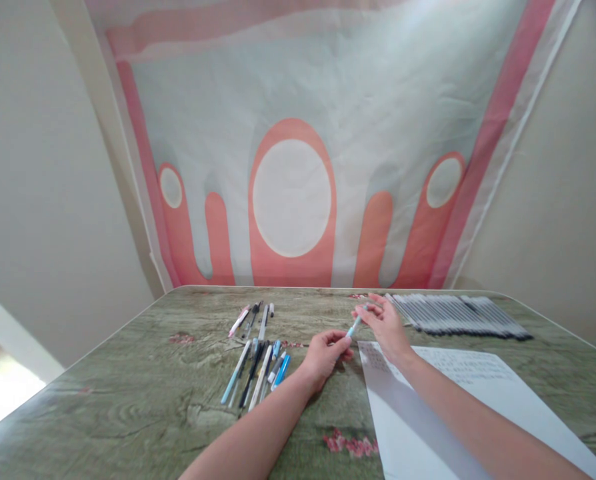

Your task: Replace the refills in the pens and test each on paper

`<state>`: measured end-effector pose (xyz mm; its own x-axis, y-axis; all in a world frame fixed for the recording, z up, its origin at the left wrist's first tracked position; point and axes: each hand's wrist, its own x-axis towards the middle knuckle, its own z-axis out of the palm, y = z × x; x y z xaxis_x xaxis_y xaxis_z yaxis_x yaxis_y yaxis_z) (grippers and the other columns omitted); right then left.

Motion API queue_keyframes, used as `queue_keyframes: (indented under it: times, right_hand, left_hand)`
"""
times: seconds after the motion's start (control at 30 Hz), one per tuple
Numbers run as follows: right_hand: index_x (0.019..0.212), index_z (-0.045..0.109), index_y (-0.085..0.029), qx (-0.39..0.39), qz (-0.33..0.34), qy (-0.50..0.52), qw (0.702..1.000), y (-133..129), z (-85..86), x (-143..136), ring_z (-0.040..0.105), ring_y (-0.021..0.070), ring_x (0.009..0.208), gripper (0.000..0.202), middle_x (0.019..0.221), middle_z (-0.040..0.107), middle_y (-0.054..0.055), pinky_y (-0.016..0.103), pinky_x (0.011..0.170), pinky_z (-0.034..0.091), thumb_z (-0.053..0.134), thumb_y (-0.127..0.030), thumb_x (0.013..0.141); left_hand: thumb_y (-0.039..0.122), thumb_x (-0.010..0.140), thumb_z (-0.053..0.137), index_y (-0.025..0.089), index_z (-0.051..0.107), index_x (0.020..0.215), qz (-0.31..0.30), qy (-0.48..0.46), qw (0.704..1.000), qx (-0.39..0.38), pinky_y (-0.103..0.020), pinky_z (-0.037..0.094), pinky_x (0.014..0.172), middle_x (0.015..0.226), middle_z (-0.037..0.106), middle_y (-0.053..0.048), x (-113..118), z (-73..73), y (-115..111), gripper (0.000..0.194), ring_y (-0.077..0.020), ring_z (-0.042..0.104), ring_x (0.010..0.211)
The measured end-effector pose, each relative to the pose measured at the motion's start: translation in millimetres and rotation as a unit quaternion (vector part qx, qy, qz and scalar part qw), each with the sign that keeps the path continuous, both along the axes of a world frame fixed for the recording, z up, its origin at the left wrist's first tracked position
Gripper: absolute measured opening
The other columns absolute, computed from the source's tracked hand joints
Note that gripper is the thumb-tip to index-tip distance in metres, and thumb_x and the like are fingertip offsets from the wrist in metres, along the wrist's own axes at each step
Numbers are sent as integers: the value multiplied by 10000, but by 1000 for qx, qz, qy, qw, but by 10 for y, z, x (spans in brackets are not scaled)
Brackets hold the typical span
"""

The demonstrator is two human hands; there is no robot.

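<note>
Between my two hands is a slim light-blue pen (354,327), tilted up to the right. My left hand (325,357) pinches its lower end, and the fingertips of my right hand (381,323) close on its upper end. Whether the pen is one piece or has its cap apart is too small to tell. To the left of my left hand lies a group of pens (255,373) in blue, white and black. Behind that group is a smaller cluster with a pink-and-white pen (239,321).
A long row of grey, dark-tipped pen refills or thin pens (458,316) lies at the back right. White paper sheets with handwriting (478,393) lie under my right forearm. The wood-patterned table (128,413) meets a pink-and-white hanging cloth (293,267) at its far edge.
</note>
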<state>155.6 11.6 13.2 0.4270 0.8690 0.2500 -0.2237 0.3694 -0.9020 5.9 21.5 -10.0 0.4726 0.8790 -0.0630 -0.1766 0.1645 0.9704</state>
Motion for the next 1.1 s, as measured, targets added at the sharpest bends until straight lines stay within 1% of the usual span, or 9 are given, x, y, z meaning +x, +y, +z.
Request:
queue_keyframes:
  times: [0.1,0.23,0.37,0.43,0.57,0.67,0.83,1.0,1.1]
  right_hand:
    - [1072,452,-225,-31,38,3,999,-51,-46,-117,651,172,685,554,736,616,-35,323,657,529,726,-348,606]
    - [1075,481,-224,-61,86,-8,994,-106,-64,-196,644,173,732,502,755,661,-10,322,698,517,697,-367,646]
    - [1030,555,-223,-90,121,12,989,-105,-70,-184,638,198,776,411,843,681,31,325,656,515,603,-476,710]
    - [992,591,-211,-91,129,28,987,-88,-88,-162,631,212,806,405,867,680,49,333,649,513,562,-515,726]
    - [938,636,-188,-71,102,-7,992,-65,-134,-129,608,208,844,384,905,669,60,326,690,495,599,-492,707]
    - [904,655,-179,-69,74,-50,994,-70,-149,-126,594,179,789,368,869,666,48,304,699,476,605,-485,707]
    - [856,654,-170,-74,51,-91,992,-90,-126,-137,570,170,739,357,806,651,41,269,642,455,596,-492,713]
    - [662,585,-189,-75,44,-95,992,-105,-119,-151,523,135,610,298,646,595,-4,239,563,426,629,-482,685]
    - [605,541,-199,-80,37,-85,992,-113,-125,-164,505,128,554,314,578,565,-18,236,531,424,649,-488,662]
  left_hand:
    - [387,598,716,110,635,830,-1,-14,1000,0,-242,455,603,691,607,-22,-4,7,-5,370,-101,555,582]
    - [401,592,719,110,647,842,-7,-24,1000,-9,-236,445,607,752,628,-37,-8,25,-5,390,-98,555,592]
    - [408,604,712,114,648,844,-9,-39,999,-10,-235,443,613,771,633,-40,-13,26,7,385,-92,550,592]
    - [406,608,710,113,642,853,-4,-40,999,-14,-239,447,619,763,626,-38,-16,18,14,388,-93,554,598]
    - [404,602,715,105,635,868,-4,-37,999,-18,-239,453,619,745,613,-38,-18,-4,28,408,-95,558,602]
    - [405,601,715,105,632,867,-5,-35,999,-17,-232,453,612,723,609,-33,-21,-14,34,409,-94,559,600]
    - [411,579,726,105,634,849,-1,-30,999,-19,-237,457,613,710,611,-30,-23,-4,27,418,-98,564,591]
    - [401,581,727,104,639,854,-1,-31,999,-19,-238,457,614,724,621,-35,-25,30,-1,412,-102,569,592]
    - [397,576,731,107,646,849,-1,-27,999,-17,-240,456,621,748,633,-40,-23,47,-13,407,-100,568,592]
